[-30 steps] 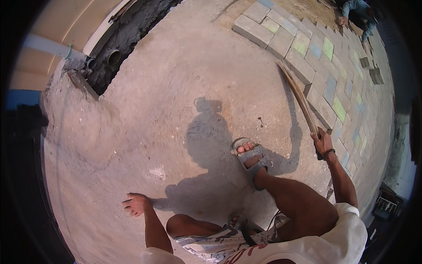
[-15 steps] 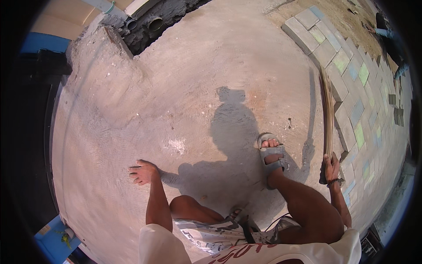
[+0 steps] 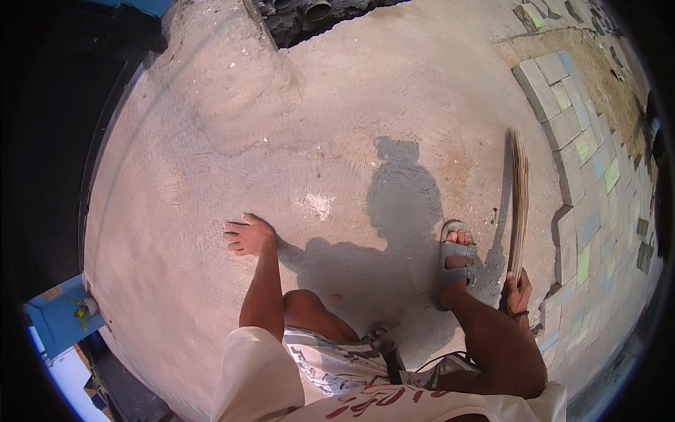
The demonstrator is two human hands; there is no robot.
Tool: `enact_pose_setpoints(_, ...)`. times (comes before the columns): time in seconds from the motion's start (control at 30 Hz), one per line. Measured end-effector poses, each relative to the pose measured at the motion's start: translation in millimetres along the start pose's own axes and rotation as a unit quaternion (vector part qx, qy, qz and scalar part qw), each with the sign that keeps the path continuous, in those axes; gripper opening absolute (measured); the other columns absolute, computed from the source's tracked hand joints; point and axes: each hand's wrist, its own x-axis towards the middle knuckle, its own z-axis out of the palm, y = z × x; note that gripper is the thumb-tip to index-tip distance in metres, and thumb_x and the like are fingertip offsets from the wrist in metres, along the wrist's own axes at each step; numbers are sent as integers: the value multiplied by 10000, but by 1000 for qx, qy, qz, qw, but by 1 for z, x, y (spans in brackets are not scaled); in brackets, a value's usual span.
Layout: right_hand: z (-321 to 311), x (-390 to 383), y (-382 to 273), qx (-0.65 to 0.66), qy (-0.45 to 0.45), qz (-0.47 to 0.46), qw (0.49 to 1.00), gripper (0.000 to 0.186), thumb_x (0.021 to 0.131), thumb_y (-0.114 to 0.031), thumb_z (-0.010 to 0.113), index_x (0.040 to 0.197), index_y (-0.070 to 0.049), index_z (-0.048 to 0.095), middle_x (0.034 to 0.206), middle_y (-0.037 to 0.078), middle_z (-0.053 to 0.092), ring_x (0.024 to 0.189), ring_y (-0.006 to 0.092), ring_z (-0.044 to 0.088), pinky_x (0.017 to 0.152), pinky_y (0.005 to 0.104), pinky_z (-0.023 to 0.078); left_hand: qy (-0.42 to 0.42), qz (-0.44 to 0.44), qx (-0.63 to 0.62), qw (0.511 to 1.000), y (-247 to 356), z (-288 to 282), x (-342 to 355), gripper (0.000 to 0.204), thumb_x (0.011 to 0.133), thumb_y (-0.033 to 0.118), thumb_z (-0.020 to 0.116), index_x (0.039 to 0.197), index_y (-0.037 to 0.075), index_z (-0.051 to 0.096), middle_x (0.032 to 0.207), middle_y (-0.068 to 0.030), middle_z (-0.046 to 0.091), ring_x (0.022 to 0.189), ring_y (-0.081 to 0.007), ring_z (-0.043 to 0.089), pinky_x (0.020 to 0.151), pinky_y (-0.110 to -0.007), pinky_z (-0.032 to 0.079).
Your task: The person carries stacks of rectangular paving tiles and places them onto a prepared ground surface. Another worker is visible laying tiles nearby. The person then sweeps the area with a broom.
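Note:
My right hand [image 3: 518, 290], with a dark beaded band at the wrist, is wrapped round the bound end of a stick broom [image 3: 519, 204]. The broom is a bundle of long thin brown sticks, pointing away from me just right of my sandaled foot [image 3: 457, 259]. Its far tips are close to the concrete ground [image 3: 330, 141]; I cannot tell whether they touch. Out to the left, my left hand [image 3: 251, 235] has its fingers spread and nothing in it. It is over the concrete, and contact cannot be made out.
Interlocking paving blocks [image 3: 566, 130] in grey, green and blue run along the right, their jagged edge raised above the concrete. A broken-edged trench [image 3: 316, 21] with pipe ends lies at the far side. A dark doorway [image 3: 49, 141] and a potted plant [image 3: 88, 307] are at left.
The view has swung. My right hand and the broom have moved left, away from the paving edge and closer to my foot. My left hand has shifted slightly forward, still spread.

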Motion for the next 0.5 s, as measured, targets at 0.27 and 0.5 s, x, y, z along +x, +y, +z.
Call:
enact_pose_setpoints(0.27,92,35,-145,-153,-275,-275,908,467,862,-332,508,1156,27,463,636,175,579,565,312,598,507,372,445,0,4,-21,1000,4,-12,-2,664,892,487,322,1390,70,184,1410,-220,193,1251,-493,199,1005,-538,196)
enact_pose_setpoints(0.5,264,37,-184,-210,-402,-338,825,434,852,-313,509,1121,21,439,752,265,579,752,451,555,683,479,429,-9,9,-31,999,3,-13,-1,664,893,477,327,1392,67,173,1414,-218,177,1253,-489,191,1013,-537,181)
